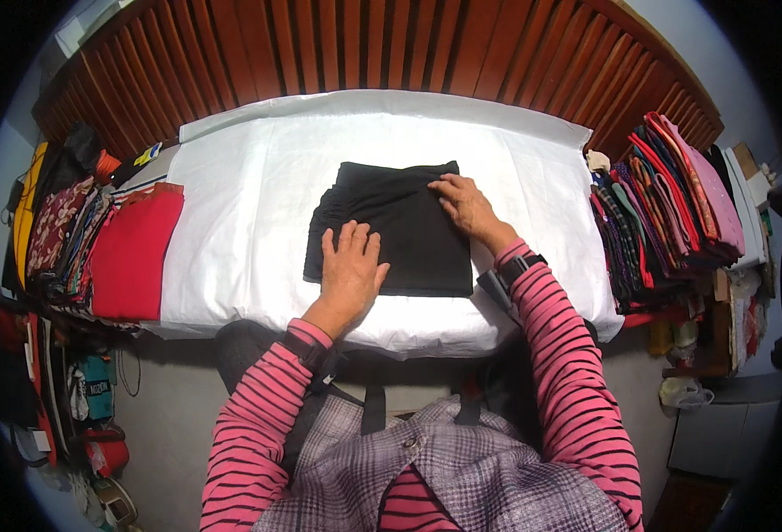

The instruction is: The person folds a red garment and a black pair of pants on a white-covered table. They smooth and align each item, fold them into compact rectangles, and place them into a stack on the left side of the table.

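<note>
A black garment [411,229] with a gathered elastic edge along its left side lies folded on the white sheet [231,199] in front of me. My left hand [351,272] rests flat on its lower left part, fingers spread and pointing away from me. At the upper right edge of the cloth, my right hand [467,203] touches the fabric with its fingertips, the fingers slightly bent. Shallow creases run across the top of the garment near those fingertips. Neither hand appears to grip the cloth.
A slatted wooden headboard [377,46] curves behind the sheet. Folded clothes [663,206] are stacked at the right. A red folded cloth [134,256] lies at the left beside a patterned clothes pile [65,233]. A red bucket [108,451] stands on the floor at lower left.
</note>
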The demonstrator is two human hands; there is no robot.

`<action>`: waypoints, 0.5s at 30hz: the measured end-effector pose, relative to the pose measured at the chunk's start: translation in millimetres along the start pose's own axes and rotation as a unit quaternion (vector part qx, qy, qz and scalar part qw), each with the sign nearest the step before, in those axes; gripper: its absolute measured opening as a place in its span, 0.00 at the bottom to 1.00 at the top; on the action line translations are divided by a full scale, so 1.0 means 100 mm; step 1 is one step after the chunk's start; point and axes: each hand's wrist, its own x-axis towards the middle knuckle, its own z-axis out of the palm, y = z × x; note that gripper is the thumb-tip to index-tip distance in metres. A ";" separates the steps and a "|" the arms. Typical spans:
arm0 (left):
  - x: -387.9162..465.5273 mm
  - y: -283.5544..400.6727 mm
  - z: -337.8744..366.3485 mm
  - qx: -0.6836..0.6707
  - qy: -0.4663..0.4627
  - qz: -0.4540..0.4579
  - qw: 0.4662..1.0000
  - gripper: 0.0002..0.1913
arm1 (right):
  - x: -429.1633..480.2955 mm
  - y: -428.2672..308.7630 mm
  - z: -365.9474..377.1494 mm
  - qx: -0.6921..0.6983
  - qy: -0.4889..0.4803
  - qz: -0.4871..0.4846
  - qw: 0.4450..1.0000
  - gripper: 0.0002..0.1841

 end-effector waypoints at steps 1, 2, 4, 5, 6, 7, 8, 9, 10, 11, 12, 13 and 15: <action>0.01 0.05 0.01 0.010 -0.003 0.003 1.000 0.27 | 0.08 0.12 0.01 -0.018 -0.004 0.018 1.000 0.19; 0.04 0.13 0.03 0.010 0.026 0.027 0.999 0.23 | 0.15 0.23 0.01 -0.007 0.000 0.023 1.000 0.18; 0.15 0.28 0.08 -0.048 0.071 0.084 0.993 0.19 | 0.30 0.40 0.01 -0.007 -0.011 0.092 0.996 0.17; 0.18 0.36 0.09 -0.094 0.085 0.117 0.985 0.18 | 0.35 0.45 0.02 -0.001 0.022 0.088 0.996 0.17; 0.21 0.44 0.11 -0.123 0.065 0.134 0.981 0.20 | 0.40 0.49 0.02 -0.005 0.037 0.118 0.992 0.18; 0.24 0.51 0.12 -0.152 0.044 0.149 0.976 0.23 | 0.44 0.52 0.01 -0.011 0.056 0.140 0.988 0.18; 0.26 0.58 0.13 -0.153 0.045 0.169 0.973 0.24 | 0.51 0.56 -0.01 0.004 0.026 0.176 0.984 0.24; 0.28 0.65 0.15 -0.186 0.031 0.177 0.966 0.24 | 0.56 0.58 -0.02 0.014 0.006 0.173 0.985 0.25; 0.29 0.69 0.16 -0.192 0.022 0.182 0.964 0.24 | 0.60 0.59 -0.03 0.024 -0.008 0.167 0.986 0.25; 0.30 0.72 0.17 -0.198 0.012 0.188 0.962 0.24 | 0.64 0.59 -0.05 0.028 -0.029 0.171 0.984 0.26; 0.32 0.73 0.19 -0.184 0.009 0.198 0.963 0.23 | 0.69 0.60 -0.07 0.048 -0.058 0.168 0.983 0.26; 0.33 0.72 0.20 -0.180 -0.001 0.197 0.964 0.23 | 0.73 0.61 -0.10 0.061 -0.094 0.175 0.978 0.25; 0.33 0.70 0.23 -0.173 -0.021 0.193 0.966 0.22 | 0.78 0.62 -0.13 0.085 -0.141 0.184 0.969 0.23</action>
